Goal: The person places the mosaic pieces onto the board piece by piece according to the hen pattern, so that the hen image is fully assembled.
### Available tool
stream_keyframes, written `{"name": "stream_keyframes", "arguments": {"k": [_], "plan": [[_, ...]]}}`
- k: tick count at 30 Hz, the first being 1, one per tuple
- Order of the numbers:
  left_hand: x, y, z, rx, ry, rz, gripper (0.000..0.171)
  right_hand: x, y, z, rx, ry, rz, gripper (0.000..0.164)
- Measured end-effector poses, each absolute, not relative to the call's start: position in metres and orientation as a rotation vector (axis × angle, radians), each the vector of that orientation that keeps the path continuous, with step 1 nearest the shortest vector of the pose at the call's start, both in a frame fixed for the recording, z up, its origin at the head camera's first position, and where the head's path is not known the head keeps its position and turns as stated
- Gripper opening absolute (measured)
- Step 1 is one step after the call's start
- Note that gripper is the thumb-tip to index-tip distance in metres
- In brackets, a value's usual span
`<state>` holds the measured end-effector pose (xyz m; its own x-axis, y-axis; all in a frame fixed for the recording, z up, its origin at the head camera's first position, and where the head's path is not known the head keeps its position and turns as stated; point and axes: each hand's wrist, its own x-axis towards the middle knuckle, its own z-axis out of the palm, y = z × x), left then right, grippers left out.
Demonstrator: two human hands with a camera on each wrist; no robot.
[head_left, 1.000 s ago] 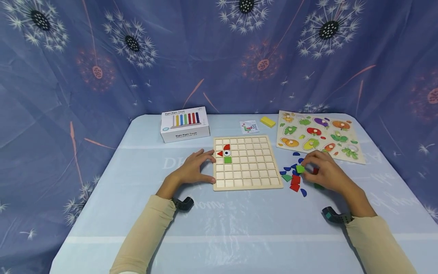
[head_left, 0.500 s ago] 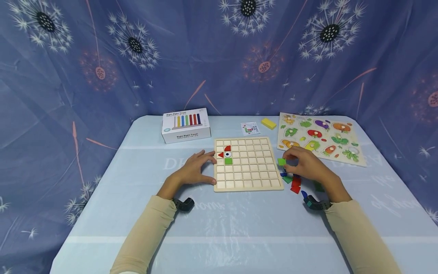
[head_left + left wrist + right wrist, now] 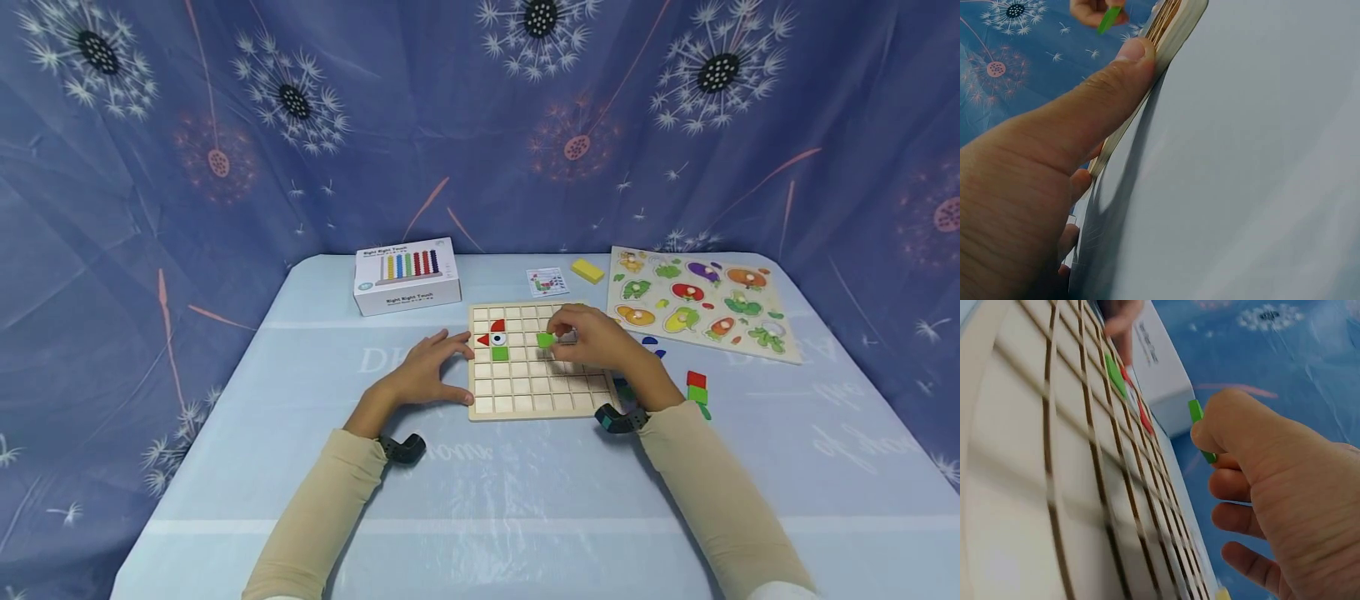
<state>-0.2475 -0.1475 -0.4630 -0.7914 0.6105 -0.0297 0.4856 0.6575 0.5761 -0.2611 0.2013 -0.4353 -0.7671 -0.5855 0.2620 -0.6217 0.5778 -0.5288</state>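
Note:
My right hand (image 3: pixel 591 337) pinches a green square tile (image 3: pixel 545 340) between thumb and fingertips over the middle of the wooden grid board (image 3: pixel 525 404). In the right wrist view the green tile is edge-on, held above the grid. At the board's left edge rests my left hand (image 3: pixel 426 368), its thumb and fingers spread apart and touching the frame. In the left wrist view the thumb (image 3: pixel 1100 90) presses along the rim. Several pieces sit in the grid's left cells: a red quarter-round (image 3: pixel 497 325), a red triangle (image 3: pixel 483 340), an eye tile (image 3: pixel 498 339) and a green square (image 3: pixel 499 354).
Loose pieces lie right of the board, including a red square (image 3: pixel 697 379) and blue half-rounds (image 3: pixel 649 341), partly hidden by my right arm. Behind stand a white box (image 3: pixel 407 275), a pattern card (image 3: pixel 547 282), a yellow block (image 3: pixel 587 271) and a vegetable puzzle (image 3: pixel 705 300).
My right hand has carried the green square tile leftward from the loose pieces to over the board. My left hand has stayed at the board's left edge.

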Motion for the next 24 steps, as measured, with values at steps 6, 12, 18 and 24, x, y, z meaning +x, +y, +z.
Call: {"name": "stream_keyframes", "arguments": {"k": [6,12,18,24], "plan": [[-0.248,-0.148,-0.464,0.895,2.655,0.827,0.071,-0.263,0.163,-0.441,1.121,-2.757,0.967,0.019],[-0.249,-0.148,-0.465,0.888,2.657,0.822,0.071,-0.259,0.138,-0.446,1.146,-2.827,0.912,0.019],[-0.249,-0.148,-0.465,0.883,2.653,0.825,0.07,-0.255,0.132,-0.449,1.097,-2.883,0.767,0.018],[-0.249,-0.148,-0.465,0.874,2.651,0.821,0.071,-0.254,0.131,-0.451,1.119,-2.876,0.771,0.018]]}}
